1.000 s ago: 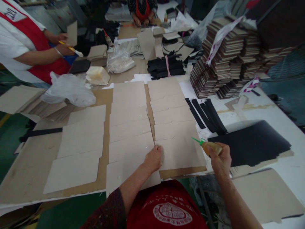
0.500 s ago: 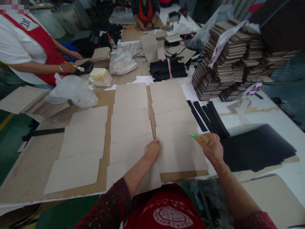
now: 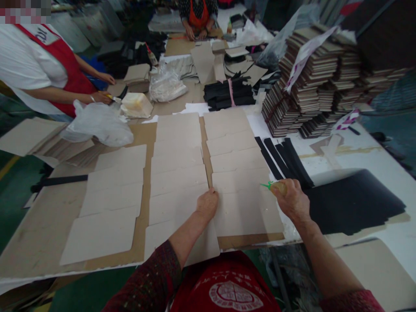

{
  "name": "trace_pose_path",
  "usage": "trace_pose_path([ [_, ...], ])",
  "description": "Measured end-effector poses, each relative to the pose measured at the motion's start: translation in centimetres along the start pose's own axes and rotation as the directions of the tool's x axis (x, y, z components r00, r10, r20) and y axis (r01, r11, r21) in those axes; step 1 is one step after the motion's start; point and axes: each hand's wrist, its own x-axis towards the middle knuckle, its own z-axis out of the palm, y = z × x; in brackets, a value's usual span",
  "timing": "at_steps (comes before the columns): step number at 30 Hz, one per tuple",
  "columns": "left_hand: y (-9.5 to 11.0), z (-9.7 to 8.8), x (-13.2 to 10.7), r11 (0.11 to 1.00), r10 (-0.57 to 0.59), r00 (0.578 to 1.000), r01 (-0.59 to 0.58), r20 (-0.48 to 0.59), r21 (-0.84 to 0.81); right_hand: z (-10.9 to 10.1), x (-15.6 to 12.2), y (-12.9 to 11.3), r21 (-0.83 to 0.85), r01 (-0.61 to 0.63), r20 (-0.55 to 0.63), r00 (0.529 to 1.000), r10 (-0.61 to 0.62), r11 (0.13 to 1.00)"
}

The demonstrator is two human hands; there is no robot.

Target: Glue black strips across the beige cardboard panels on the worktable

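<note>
**Glue bottle over the card sheets**

Our left hand (image 3: 207,203) lies flat, fingers released, pressing the near card sheet (image 3: 240,214). At three o'clock from it, our right hand (image 3: 292,201) is grasping a glue bottle (image 3: 277,187), green nozzle aimed at nine o'clock over the sheet. Farther off, black strips (image 3: 282,158) lie on the table (image 3: 357,149); stacked boards (image 3: 312,86) stand beyond at one o'clock.
</note>
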Motion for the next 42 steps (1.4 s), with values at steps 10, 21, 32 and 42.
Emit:
trace_pose_path([
  [10, -0.2, -0.3, -0.1, 1.000, 0.014, 1.000, -0.014, 0.013, -0.014, 1.0, -0.1, 0.0, 0.136, 0.010, -0.026, 1.000, -0.007, 0.991],
  [21, 0.0, -0.6, -0.4, 0.999, -0.019, 1.000, 0.019, 0.005, -0.049, 2.7, -0.6, -2.9, 0.506, 0.106, -0.132, 0.990, -0.045, 0.856],
  [32, -0.9, 0.1, 0.1, 0.995, 0.026, 1.000, -0.027, -0.009, -0.091, 4.3, -1.9, -9.5, 0.400, 0.263, 0.021, 0.955, -0.296, 0.878],
  [42, -2.3, -0.2, 0.0, 0.985, 0.070, 0.997, -0.074, -0.033, -0.153, 3.4, -1.6, -13.0, 0.145, 0.314, 0.109, 0.938, -0.330, 0.938],
])
